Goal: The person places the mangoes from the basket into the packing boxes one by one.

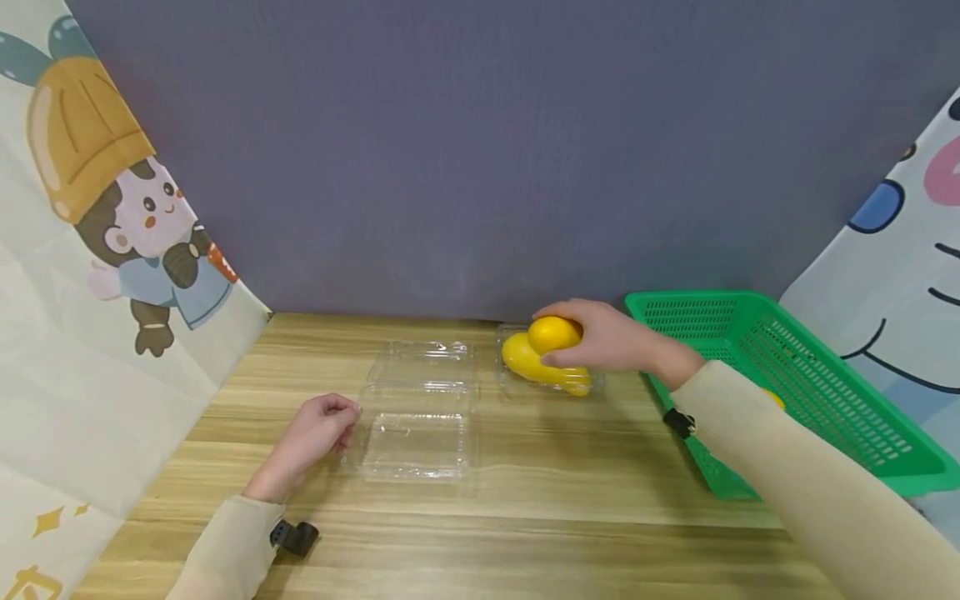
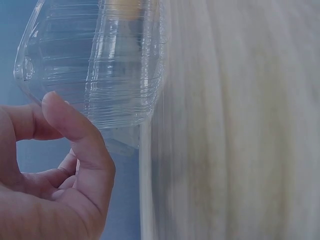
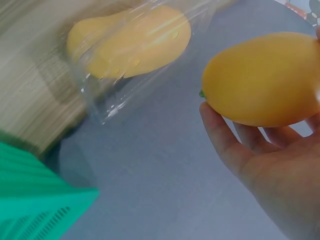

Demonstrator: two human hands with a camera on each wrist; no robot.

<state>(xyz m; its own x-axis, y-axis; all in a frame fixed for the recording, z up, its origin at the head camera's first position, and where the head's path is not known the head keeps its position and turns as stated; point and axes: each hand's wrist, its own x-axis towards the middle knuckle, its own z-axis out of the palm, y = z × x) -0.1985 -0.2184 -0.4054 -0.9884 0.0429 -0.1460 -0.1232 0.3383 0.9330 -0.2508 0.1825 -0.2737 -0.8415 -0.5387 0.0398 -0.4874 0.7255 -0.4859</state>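
Observation:
My right hand [image 1: 600, 337] grips a yellow mango [image 1: 553, 334] with a small green stem nub. In the head view it overlaps a clear plastic box [image 1: 597, 384] at the back, in which a yellow gourd-shaped fruit [image 1: 522, 358] lies. The right wrist view shows the mango [image 3: 260, 80] held apart from that gourd-shaped fruit [image 3: 135, 42]. On the left, an open clear clamshell box [image 1: 420, 446] lies on the table, its lid folded toward the back. With thumb and forefinger, my left hand [image 1: 322, 429] pinches the left rim of this clamshell box [image 2: 120, 75].
A green slotted basket [image 1: 840, 408] stands at the right, with a yellow thing [image 1: 775, 398] partly hidden by my right sleeve. Behind the wooden table [image 1: 525, 533] rises a grey-blue partition [image 1: 480, 167]. Printed sheets [image 1: 60, 350] flank both sides.

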